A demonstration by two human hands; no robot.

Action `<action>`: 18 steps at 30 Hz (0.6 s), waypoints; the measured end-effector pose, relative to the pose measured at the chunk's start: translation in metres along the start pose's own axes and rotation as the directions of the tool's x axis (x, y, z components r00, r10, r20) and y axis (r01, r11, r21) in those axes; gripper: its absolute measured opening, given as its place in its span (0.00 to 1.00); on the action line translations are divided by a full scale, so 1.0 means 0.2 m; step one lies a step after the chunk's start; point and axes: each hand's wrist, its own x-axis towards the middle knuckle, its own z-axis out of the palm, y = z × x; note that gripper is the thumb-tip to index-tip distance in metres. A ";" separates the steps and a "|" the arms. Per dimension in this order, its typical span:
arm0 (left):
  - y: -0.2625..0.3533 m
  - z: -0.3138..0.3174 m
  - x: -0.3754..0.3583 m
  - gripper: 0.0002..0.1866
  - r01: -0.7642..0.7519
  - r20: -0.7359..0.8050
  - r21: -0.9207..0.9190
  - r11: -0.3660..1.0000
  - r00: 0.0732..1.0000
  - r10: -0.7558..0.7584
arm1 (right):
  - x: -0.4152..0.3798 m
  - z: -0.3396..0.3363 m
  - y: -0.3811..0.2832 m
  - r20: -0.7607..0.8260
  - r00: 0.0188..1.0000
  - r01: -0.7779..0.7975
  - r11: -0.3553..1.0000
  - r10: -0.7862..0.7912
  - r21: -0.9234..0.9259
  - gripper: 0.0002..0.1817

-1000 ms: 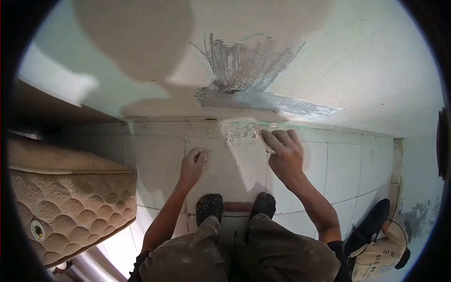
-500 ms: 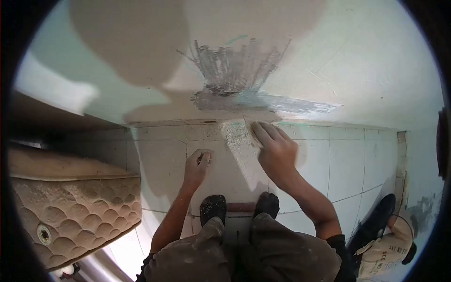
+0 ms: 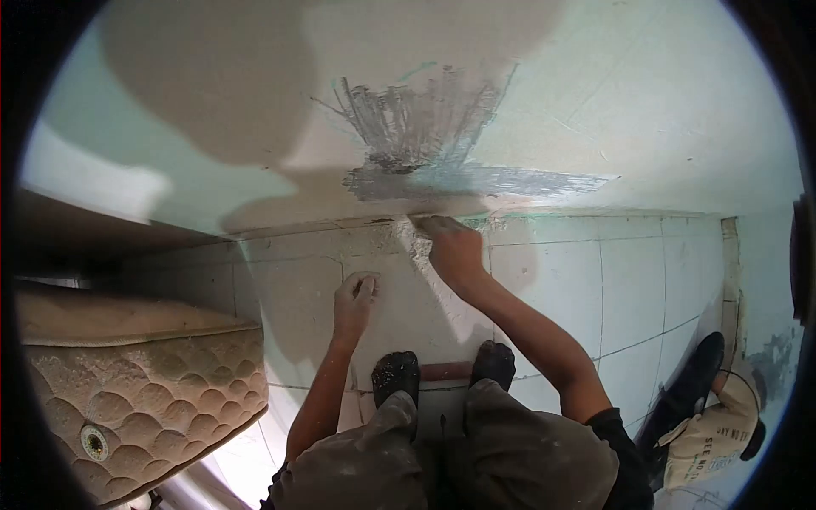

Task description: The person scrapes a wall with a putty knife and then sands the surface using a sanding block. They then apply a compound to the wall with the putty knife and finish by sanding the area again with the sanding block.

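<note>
My right hand (image 3: 456, 258) is at the foot of the wall (image 3: 612, 110), its fingers closed on a thin flat scraper (image 3: 414, 222) that is mostly hidden. The scraper's edge is by the joint between wall and floor. Pale crumbly debris (image 3: 419, 247) lies on the floor tiles just below it. Above, the wall bears a grey, scraped patch (image 3: 416, 127) with a streaked band along its bottom. My left hand (image 3: 353, 299) hovers over the tiles to the left, fingers curled together; whatever is in them cannot be made out.
A quilted, dusty mattress (image 3: 161, 399) stands at the left. My feet in dark socks (image 3: 397, 374) are on the tiles, with a reddish strip (image 3: 445, 371) between them. Another person (image 3: 710, 433) in a printed beige shirt is at the lower right.
My right hand has moved left along the wall's foot with the scraper. My left hand stays nearly in place, still curled. The view has shifted slightly.
</note>
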 end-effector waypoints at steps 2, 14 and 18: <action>0.01 0.02 0.01 0.11 0.023 0.002 0.002 1.000 1.000 -0.023 | -0.03 0.24 0.09 0.431 0.890 -0.057 0.976 0.146 -0.212 0.17; 0.02 0.01 0.00 0.12 0.010 0.038 -0.058 0.998 0.999 -0.008 | -0.04 -0.15 -0.16 -0.001 0.990 -0.142 0.989 0.142 0.052 0.17; -0.01 0.04 0.04 0.12 0.050 0.046 -0.047 0.998 0.998 -0.048 | 0.00 -0.03 -0.10 0.047 0.996 -0.079 0.995 0.082 -0.059 0.17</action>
